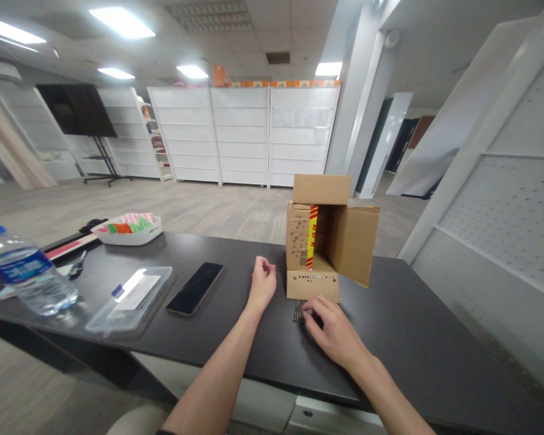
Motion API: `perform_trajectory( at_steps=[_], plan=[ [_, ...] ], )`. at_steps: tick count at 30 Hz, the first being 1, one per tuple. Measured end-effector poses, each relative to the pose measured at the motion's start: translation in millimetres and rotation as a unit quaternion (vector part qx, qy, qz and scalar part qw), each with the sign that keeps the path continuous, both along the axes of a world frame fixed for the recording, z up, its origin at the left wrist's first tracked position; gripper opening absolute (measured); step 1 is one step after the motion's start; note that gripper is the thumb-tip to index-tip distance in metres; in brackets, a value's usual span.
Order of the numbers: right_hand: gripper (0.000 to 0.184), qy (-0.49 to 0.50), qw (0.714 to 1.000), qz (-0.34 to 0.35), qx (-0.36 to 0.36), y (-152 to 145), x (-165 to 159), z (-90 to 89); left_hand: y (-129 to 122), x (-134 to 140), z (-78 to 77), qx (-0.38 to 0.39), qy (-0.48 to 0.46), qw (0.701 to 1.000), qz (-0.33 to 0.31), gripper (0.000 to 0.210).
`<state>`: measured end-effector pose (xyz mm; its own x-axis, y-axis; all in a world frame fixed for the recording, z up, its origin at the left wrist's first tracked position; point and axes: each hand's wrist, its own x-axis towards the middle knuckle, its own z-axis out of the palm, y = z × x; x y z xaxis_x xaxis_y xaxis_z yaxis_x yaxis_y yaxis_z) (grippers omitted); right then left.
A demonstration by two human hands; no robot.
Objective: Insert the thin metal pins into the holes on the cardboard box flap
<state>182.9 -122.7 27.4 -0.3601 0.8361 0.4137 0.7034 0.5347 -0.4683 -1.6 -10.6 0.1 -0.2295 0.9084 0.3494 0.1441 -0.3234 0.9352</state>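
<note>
My left hand (263, 283) rests above the black table, left of the cardboard box, with its fingers curled together; whatever they hold, if anything, is hidden. Close to the front flap of the open cardboard box (312, 285), my right hand (330, 326) has its fingers bent, the fingertips at the edge of a small row of thin nail-like metal pieces (298, 310). These lie side by side on the table. Small round metal dots or heads show in the box's left side and along its front flap. Red-and-yellow tape runs down the box's front left edge.
Left of my hands lie a phone (196, 289) and a clear plastic case (133, 299). Farther left stands a water bottle (25, 272). A white basket (131, 234) with colourful packets sits at the table's back edge. A perforated white panel (521, 199) rises at the right.
</note>
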Motion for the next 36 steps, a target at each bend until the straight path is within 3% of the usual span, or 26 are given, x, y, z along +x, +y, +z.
perform_trajectory(
  at_steps=[6,15,36],
  plan=[
    [0.013,-0.014,0.997,-0.062,0.047,23.6,5.9,7.6,0.0,0.1,0.9,0.005,0.002,1.000,0.005,0.016],
    [0.016,-0.030,0.978,-0.161,0.131,56.4,5.6,-5.1,-0.7,0.0,1.6,0.001,0.010,1.000,0.008,0.016],
    [0.012,-0.042,0.967,-0.196,0.154,65.8,-1.1,-15.8,2.0,-1.4,-2.0,-0.005,0.004,1.000,0.008,0.017]
  ],
)
